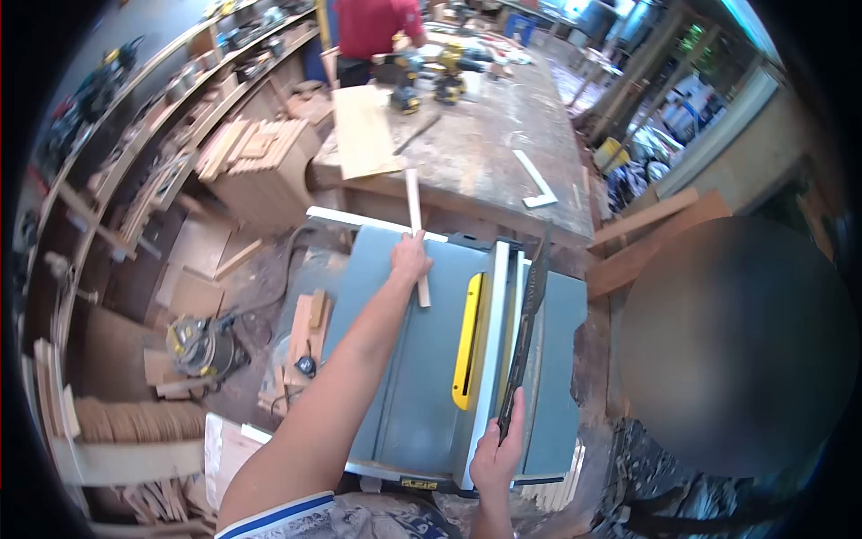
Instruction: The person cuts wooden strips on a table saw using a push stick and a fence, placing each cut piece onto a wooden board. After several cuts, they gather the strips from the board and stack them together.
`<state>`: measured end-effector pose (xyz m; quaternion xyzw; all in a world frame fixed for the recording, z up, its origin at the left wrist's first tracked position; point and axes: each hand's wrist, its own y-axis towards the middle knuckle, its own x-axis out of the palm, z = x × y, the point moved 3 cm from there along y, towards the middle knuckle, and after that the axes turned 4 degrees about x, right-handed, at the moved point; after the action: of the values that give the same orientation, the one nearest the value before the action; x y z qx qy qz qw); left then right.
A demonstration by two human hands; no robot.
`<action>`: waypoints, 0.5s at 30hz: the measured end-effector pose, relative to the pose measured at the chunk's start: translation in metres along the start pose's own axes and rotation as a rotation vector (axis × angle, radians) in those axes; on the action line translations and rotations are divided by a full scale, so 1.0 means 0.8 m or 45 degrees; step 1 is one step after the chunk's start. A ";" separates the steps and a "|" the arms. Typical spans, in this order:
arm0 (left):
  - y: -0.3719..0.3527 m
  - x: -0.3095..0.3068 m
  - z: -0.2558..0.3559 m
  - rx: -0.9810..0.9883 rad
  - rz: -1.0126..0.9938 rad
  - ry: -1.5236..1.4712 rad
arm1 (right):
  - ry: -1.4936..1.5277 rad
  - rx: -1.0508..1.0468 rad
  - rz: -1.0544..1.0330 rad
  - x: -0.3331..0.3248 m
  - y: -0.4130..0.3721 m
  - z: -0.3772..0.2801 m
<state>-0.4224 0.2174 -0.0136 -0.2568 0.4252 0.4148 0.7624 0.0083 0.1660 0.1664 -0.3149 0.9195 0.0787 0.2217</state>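
Gripping a narrow wood strip (414,199) around its middle in the closed left hand (410,258), held over the far left part of the grey table saw (382,386) and projecting past its far edge toward the worktop (503,126). Holding a black push stick (524,328) by its near end in the wrapped right hand (496,456), pointed away just right of the rip fence (489,359); hard to tell from this angle if touching the saw top. Visible on the worktop: pale board (364,135), cordless drills (449,85), white L-shaped piece (536,177).
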 end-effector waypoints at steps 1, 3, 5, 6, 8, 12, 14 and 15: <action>-0.010 0.000 -0.031 -0.077 0.075 -0.112 | 0.067 -0.017 -0.034 0.013 -0.003 -0.002; -0.043 -0.021 -0.092 -0.093 0.226 -0.254 | 0.203 -0.047 -0.105 0.037 -0.011 -0.006; -0.111 -0.044 -0.153 -0.244 -0.053 -1.512 | 0.275 0.012 -0.199 0.066 -0.028 -0.034; -0.160 -0.058 -0.182 -0.259 -0.125 -1.865 | 0.288 0.039 -0.279 0.081 -0.039 -0.045; -0.281 -0.120 -0.249 -0.175 -0.121 -2.390 | 0.342 0.066 -0.413 0.114 -0.062 -0.068; -0.523 -0.210 -0.382 0.053 0.333 -2.778 | 0.326 -0.027 -0.761 0.211 -0.136 -0.102; -0.636 -0.214 -0.455 -0.015 0.676 -2.712 | 0.333 -0.083 -1.019 0.259 -0.181 -0.104; -0.691 -0.209 -0.489 -0.051 0.852 -2.665 | 0.350 -0.128 -1.138 0.283 -0.207 -0.104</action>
<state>-0.1719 -0.4327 -0.0464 0.3381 -0.3905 0.6200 0.5906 -0.0790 -0.1118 0.1355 -0.6978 0.7097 -0.0223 0.0945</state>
